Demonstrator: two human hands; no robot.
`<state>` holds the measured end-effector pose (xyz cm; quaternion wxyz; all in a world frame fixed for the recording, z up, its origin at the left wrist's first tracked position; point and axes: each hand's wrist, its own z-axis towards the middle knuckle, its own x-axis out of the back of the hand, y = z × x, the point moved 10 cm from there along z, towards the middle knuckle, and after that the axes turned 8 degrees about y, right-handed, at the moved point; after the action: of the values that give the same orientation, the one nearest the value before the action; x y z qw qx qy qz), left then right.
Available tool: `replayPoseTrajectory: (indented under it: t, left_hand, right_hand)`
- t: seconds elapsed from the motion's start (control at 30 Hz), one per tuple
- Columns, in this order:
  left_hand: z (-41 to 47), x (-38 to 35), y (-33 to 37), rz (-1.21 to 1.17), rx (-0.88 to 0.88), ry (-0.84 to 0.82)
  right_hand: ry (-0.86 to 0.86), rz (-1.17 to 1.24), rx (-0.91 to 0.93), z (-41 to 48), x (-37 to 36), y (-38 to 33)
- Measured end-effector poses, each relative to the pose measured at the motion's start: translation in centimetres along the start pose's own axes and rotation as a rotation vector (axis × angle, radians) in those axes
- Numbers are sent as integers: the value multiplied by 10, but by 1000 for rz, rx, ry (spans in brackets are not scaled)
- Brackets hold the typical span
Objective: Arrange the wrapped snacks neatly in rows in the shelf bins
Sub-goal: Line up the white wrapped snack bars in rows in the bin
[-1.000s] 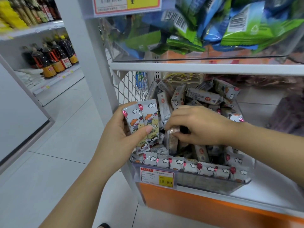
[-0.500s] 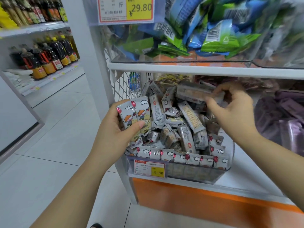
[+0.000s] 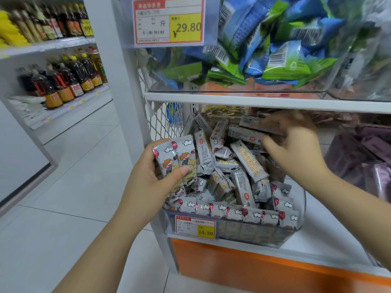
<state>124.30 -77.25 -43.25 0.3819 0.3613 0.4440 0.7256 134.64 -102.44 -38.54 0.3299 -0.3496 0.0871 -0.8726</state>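
A clear plastic bin [image 3: 292, 231] on the lower shelf holds a jumbled heap of grey wrapped snacks [image 3: 230, 166] with cartoon prints. Along its front wall stands a neat row of snacks [image 3: 237, 212], balloons and clouds facing out. My left hand [image 3: 148, 178] grips two or three upright snacks [image 3: 177, 157] at the bin's left edge, thumb across their fronts. My right hand [image 3: 296, 144] reaches deep into the back of the bin and closes on a long grey snack [image 3: 247, 135] lying on top of the heap; the fingers are blurred.
The shelf above carries a clear bin of blue and green packets [image 3: 264, 49] with a 29.80 price tag [image 3: 169, 22]. Purple packets [image 3: 364, 157] fill the neighbouring bin on the right. Bottles [image 3: 61, 85] line the shelves across the tiled aisle at left.
My right hand left the middle of the heap, went to the bin's back right and took hold of a long snack there. My left hand kept its snacks.
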Motion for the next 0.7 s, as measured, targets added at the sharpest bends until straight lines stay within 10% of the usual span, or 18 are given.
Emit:
replayPoseTrajectory:
  t: [0.3, 0.7]
  left_hand:
    - [4, 2, 2, -18, -5, 22]
    - [2, 4, 3, -35, -8, 5]
  right_hand:
    - [-960, 195, 248, -69, -98, -88]
    - [-1365, 230, 71, -106, -138, -89]
